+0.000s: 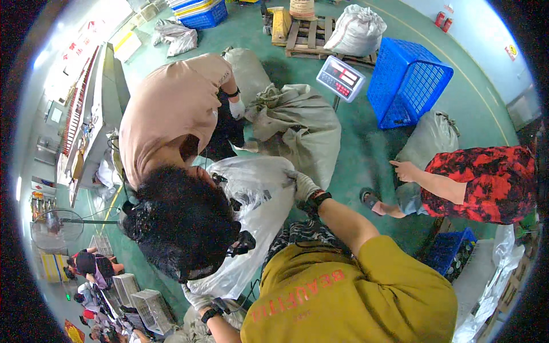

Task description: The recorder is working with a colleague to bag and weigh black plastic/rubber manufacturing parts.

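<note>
A large clear plastic bag (257,194) spreads between my two hands, with something dark showing through it. My right hand (304,187), in a whitish work glove, grips the bag's upper right edge. At the lower left, my left hand (198,299), gloved too, pinches the bag's lower edge. Across from me a person in a beige shirt (171,108) bends over the bag, and that head hides part of its left side. This person's gloved hand (237,108) is beside a grey woven sack (309,126), which stands just beyond the bag.
A scale display (341,78) stands on a post behind the sack. Right of it is a blue crate (409,83) on its side. Someone in a red and black shirt (480,183) is at the right, near another sack (429,137). A white sack (355,31) rests on a pallet (309,37).
</note>
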`<state>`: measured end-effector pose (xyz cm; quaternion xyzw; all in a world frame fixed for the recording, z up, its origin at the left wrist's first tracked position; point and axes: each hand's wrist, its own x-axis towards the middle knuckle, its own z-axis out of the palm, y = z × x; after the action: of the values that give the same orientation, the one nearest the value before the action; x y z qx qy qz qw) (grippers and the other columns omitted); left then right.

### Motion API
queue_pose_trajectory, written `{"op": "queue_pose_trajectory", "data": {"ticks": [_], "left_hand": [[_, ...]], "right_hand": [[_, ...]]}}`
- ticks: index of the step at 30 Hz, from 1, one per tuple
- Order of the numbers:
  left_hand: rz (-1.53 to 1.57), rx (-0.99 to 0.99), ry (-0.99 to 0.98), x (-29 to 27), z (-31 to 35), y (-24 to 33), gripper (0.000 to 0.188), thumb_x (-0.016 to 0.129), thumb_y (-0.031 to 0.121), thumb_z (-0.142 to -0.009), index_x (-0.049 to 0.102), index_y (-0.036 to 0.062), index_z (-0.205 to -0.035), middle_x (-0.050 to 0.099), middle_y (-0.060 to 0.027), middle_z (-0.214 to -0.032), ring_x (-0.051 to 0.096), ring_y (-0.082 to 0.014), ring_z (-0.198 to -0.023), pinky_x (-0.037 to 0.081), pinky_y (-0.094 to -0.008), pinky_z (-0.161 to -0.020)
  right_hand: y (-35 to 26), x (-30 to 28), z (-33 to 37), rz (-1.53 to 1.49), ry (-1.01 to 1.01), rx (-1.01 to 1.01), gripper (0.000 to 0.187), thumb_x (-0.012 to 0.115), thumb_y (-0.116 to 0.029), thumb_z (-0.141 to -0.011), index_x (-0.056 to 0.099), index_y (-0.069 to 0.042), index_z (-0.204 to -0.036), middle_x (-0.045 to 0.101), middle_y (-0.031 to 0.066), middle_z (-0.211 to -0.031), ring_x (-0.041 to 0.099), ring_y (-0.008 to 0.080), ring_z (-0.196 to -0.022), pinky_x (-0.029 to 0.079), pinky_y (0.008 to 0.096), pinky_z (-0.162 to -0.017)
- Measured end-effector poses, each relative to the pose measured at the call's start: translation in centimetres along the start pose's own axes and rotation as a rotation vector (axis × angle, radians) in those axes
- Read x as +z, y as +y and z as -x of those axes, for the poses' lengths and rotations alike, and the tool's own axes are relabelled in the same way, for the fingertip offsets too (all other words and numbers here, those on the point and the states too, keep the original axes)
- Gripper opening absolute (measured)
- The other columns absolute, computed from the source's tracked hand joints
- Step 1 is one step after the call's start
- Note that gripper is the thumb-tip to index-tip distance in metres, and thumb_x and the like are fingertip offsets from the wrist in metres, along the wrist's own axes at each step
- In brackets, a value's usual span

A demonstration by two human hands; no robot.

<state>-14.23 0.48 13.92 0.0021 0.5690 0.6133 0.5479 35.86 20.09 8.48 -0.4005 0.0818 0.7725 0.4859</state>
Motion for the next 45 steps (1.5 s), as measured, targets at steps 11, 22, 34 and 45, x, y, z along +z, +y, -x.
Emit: {"op": "queue_pose_trajectory", "data": {"ticks": [11, 22, 34, 45], "left_hand": [[0.065, -0.088, -0.157, -0.9, -0.3, -0.2, 0.054, 0.049, 0.045, -0.086, 0.055, 0.0049, -0.121, 0.056, -0.0112, -0.123, 0.052, -0.0295, -0.110, 0.039, -0.0416, -0.095], [0.032, -0.096, -0.056, 0.1, 0.3, -0.5, 0.063, 0.048, 0.051, -0.083, 0.050, 0.0059, -0.126, 0.051, -0.0130, -0.128, 0.048, -0.0327, -0.115, 0.036, -0.0445, -0.098], [0.004, -0.076, -0.112, 3.1, 1.6, -0.7, 0.058, 0.049, 0.048, -0.085, 0.052, 0.0045, -0.124, 0.053, -0.0122, -0.126, 0.050, -0.0310, -0.113, 0.037, -0.0424, -0.097], [0.052, -0.079, -0.152, 1.8, 0.7, -0.2, 0.054, 0.049, 0.044, -0.085, 0.053, 0.0052, -0.123, 0.054, -0.0125, -0.126, 0.050, -0.0306, -0.113, 0.038, -0.0423, -0.098]], "right_hand": [[0.1, -1.0, 0.5, 0.124, -0.093, -0.132, 0.026, 0.065, -0.025, -0.082, 0.059, -0.008, -0.102, 0.062, 0.0078, -0.083, 0.060, 0.0245, -0.074, 0.052, 0.0430, -0.072], [1.1, -3.5, -1.4, -0.067, -0.125, -0.018, 0.028, 0.067, -0.023, -0.080, 0.059, -0.008, -0.102, 0.063, 0.0084, -0.084, 0.060, 0.0237, -0.073, 0.052, 0.0411, -0.071], [1.7, -6.4, -5.0, 0.279, -0.183, -0.288, 0.036, 0.070, -0.017, -0.077, 0.055, -0.003, -0.107, 0.062, 0.0129, -0.101, 0.059, 0.0289, -0.091, 0.049, 0.0473, -0.085], [2.1, -6.2, -3.8, -0.195, -0.062, -0.031, 0.031, 0.055, -0.015, -0.084, 0.053, -0.001, -0.111, 0.059, 0.0172, -0.108, 0.058, 0.0333, -0.096, 0.048, 0.0484, -0.088]]}}
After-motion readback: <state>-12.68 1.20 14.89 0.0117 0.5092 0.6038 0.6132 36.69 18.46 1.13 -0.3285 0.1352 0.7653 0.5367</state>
